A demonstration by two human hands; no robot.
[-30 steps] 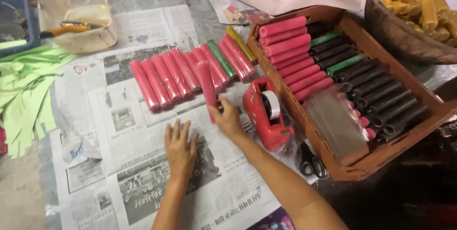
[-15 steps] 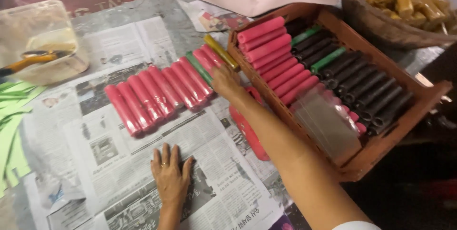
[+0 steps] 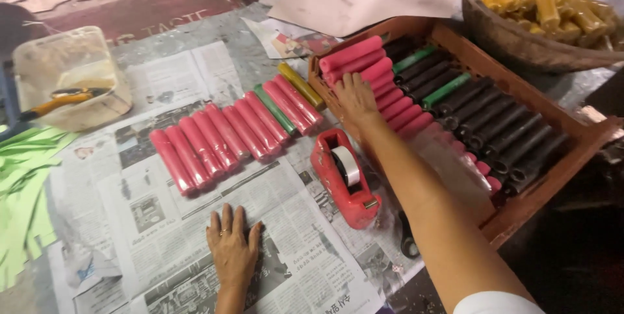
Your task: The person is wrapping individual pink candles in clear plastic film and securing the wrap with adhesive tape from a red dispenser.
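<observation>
Left hand (image 3: 233, 249) lies spread on newspaper (image 3: 162, 223); right hand (image 3: 354, 96), fingers open, touches pink tubes (image 3: 383, 93) in wooden crate (image 3: 552, 177).

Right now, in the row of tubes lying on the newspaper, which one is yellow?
The yellow tube at the row's far right end, nearest the wooden tray; the others are pink apart from one green tube.

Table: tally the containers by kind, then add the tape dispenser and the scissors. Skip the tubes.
Clear plastic tub: 1
Wooden crate: 1
Woven basket: 1
Red tape dispenser: 1
Scissors, partly hidden by the arm: 1
Total: 5
</observation>
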